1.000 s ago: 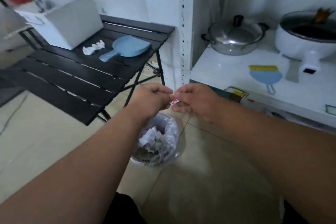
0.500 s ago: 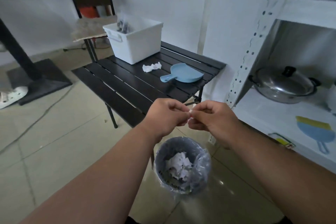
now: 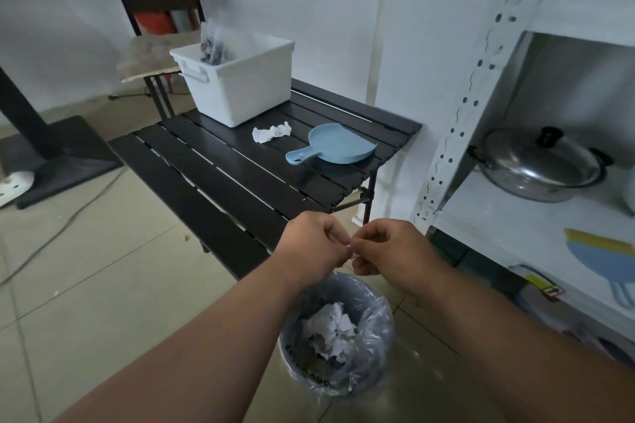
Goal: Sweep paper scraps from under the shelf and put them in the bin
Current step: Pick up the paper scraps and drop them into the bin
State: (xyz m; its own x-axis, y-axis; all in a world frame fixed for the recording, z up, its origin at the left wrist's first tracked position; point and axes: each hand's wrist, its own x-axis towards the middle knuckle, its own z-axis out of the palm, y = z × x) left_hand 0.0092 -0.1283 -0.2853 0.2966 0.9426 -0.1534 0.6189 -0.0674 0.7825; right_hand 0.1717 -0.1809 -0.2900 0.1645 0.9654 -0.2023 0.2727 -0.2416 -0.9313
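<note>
My left hand (image 3: 314, 244) and my right hand (image 3: 388, 252) meet just above the bin, and both pinch a small paper scrap (image 3: 349, 248) between their fingertips; most of the scrap is hidden. The grey bin (image 3: 374, 364), lined with a clear bag, stands on the floor below the hands and holds crumpled white paper (image 3: 331, 328). A blue dustpan (image 3: 335, 149) lies on the black slatted table (image 3: 223, 182). A crumpled white paper (image 3: 271, 132) lies beside it. A blue hand brush (image 3: 604, 254) lies on the white shelf (image 3: 536, 237) at the right.
A white tub (image 3: 240, 86) stands at the table's far end. A steel pot with a lid (image 3: 539, 165) sits on the shelf. A chair (image 3: 154, 55) stands behind the table, a black table base (image 3: 58, 161) is at the left, and a cable (image 3: 51, 237) runs along the tiled floor.
The view has tilted up and back, so the table, tub and chair now show in full. Both hands stay together above the bin, pinching the scrap.
</note>
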